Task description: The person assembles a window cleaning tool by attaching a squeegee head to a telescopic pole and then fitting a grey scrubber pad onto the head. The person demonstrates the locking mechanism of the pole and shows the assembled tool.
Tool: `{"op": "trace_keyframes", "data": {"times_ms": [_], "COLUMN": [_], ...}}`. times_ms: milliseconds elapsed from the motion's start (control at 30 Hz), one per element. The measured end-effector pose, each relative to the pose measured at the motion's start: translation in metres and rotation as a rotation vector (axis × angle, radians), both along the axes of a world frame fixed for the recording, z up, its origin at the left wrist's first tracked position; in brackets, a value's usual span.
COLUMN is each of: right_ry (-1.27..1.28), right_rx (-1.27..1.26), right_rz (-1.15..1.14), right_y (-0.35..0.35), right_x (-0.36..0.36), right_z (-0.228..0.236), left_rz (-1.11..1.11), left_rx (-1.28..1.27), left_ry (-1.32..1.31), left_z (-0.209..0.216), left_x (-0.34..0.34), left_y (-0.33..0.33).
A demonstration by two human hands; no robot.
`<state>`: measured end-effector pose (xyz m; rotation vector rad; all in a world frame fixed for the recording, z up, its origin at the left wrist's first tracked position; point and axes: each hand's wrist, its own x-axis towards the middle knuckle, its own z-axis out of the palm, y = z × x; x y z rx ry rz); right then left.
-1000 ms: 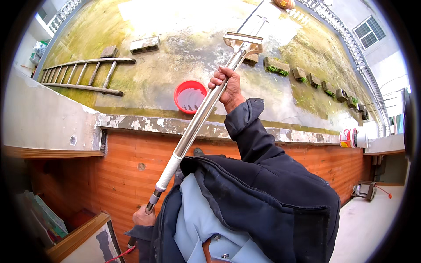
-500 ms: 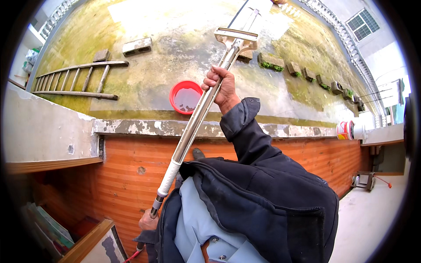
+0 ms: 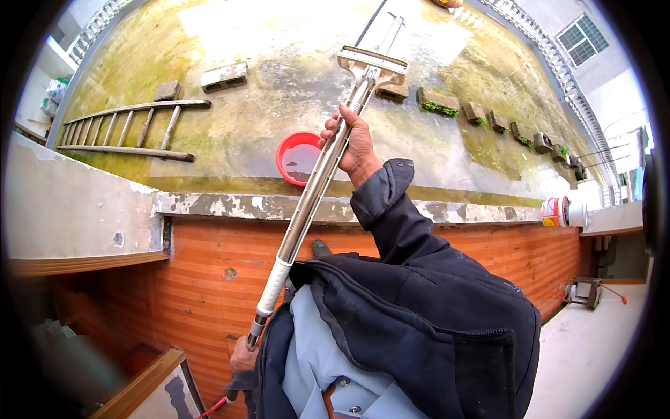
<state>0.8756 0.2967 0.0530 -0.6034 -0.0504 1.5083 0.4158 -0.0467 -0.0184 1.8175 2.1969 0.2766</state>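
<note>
Head view: 1 long metal pole (image 3: 314, 192) runs diagonally from lower centre-left to upper centre of the frame, ending in 1 flat crossbar head (image 3: 372, 61) over the mossy concrete roof (image 3: 230, 105). 2 hands on it. Right hand (image 3: 352, 143), centre frame, fingers wrapped tight around the upper shaft, dark sleeve (image 3: 391, 209) trailing down. Left hand (image 3: 242, 355), lower centre-left, clenched on the pole's bottom end just below 1 white taped section (image 3: 272, 288); mostly hidden by the jacket. 1 red basin (image 3: 299, 158) with water sits on the roof just left of the right hand, behind the pole. 1 wooden ladder (image 3: 129, 129) lies flat at upper left. 2 grey blocks (image 3: 225, 75) near it, upper left-centre. Row of about 6 mossy blocks (image 3: 481, 112) along upper right. 1 red-and-white can (image 3: 556, 211) on the ledge at right. Orange ribbed wall (image 3: 202, 279) below the ledge.
</note>
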Motion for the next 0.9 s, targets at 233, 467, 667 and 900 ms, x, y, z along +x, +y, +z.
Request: {"op": "trace_keyframes", "data": {"times_ms": [233, 467, 667, 900], "right_ry": [-0.083, -0.042, -0.05, -0.066], "right_rx": [-0.207, -0.182, -0.196, -0.204], "right_rz": [0.001, 0.004, -0.003, 0.0], "right_y": [0.003, 0.005, 0.006, -0.004], "right_x": [-0.004, -0.004, -0.003, -0.016], "right_z": [0.0, -0.011, -0.01, -0.003], "left_rz": [-0.047, 0.021, 0.061, 0.159], "left_rx": [0.044, 0.053, -0.163, -0.486], "left_ry": [0.142, 0.15, -0.086, 0.012], "left_z": [0.019, 0.03, 0.043, 0.001], "left_x": [0.019, 0.037, 0.039, 0.017], "left_y": [0.004, 0.007, 0.018, 0.016]}}
